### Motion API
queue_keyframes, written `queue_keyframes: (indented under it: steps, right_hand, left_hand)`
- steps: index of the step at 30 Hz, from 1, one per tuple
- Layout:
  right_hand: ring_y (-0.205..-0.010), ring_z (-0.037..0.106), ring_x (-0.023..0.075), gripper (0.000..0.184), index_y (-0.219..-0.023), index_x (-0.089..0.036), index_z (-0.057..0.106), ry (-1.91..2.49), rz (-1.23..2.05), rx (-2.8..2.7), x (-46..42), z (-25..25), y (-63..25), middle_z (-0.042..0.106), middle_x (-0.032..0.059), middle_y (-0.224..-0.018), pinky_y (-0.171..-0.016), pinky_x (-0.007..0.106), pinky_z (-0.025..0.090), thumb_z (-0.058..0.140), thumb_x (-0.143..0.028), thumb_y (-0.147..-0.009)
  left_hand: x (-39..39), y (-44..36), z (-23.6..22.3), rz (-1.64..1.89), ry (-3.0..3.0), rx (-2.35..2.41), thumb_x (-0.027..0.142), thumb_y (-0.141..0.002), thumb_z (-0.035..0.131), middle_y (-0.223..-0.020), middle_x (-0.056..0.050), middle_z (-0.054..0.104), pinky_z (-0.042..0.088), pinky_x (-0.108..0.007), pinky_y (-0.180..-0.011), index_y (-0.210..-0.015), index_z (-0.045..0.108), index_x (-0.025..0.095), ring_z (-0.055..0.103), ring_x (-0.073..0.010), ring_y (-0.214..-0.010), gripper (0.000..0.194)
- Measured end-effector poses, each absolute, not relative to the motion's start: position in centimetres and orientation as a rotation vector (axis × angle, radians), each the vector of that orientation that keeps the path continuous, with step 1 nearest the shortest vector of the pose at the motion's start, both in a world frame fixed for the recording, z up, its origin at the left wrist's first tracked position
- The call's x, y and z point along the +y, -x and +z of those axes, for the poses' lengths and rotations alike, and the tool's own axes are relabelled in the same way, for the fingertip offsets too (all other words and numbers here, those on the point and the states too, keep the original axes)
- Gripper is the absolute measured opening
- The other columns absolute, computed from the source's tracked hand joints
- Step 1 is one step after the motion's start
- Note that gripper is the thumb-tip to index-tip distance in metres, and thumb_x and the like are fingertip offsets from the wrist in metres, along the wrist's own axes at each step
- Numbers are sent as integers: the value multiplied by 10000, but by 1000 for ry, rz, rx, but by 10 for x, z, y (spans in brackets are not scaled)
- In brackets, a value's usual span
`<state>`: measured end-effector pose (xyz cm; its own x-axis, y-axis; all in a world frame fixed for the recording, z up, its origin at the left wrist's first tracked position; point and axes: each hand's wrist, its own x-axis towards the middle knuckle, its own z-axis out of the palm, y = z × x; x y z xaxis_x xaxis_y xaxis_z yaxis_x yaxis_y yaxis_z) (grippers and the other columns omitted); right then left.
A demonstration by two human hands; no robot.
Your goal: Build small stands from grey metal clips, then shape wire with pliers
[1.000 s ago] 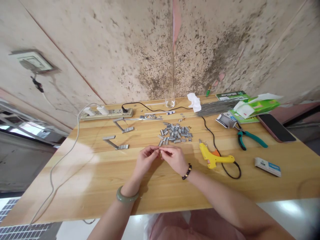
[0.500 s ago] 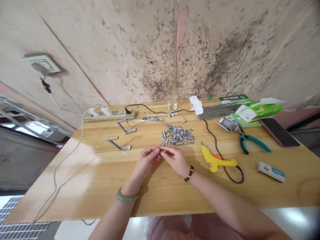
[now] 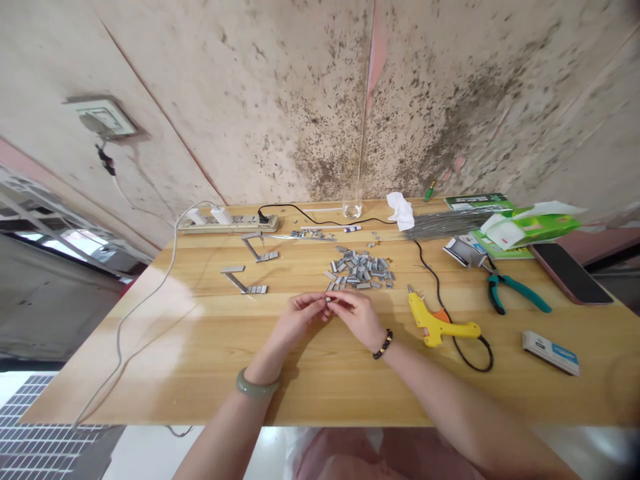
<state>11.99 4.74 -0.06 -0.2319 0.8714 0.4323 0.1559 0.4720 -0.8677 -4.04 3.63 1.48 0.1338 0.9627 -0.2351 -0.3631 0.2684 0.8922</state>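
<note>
Low over the table, my left hand and my right hand meet at the fingertips. Both are closed in a pinch on a small grey piece, mostly hidden by the fingers. Just beyond them lies a pile of short grey metal pieces, which look like bits of staple strip. To the left stand two angular grey shapes, the nearer one and the farther one, each with a flat segmented foot.
Right of my hands lie a yellow glue gun with a black cord, teal-handled pliers, a small box and a phone. Behind are thin grey wires, a glass, a tissue pack and a power strip.
The view has shifted slightly, so everything sits a little farther right. My hands stay together, and a pale bit of the small piece now shows between the fingertips.
</note>
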Motion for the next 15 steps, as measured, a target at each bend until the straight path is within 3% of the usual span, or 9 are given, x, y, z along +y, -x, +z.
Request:
queue_keyframes:
  steps: [15]
  right_hand:
    - [-897,667,200,222,-1024,-241,724,901,860,-1724,46,-3,-120,727,68,-996,-807,327,551,634,-165,-836]
  left_hand:
    - [36,44,8,1077,-908,1015,300,-699,751,-669,-71,701,513,-289,-671,-871,752,123,603,-132,-592,247]
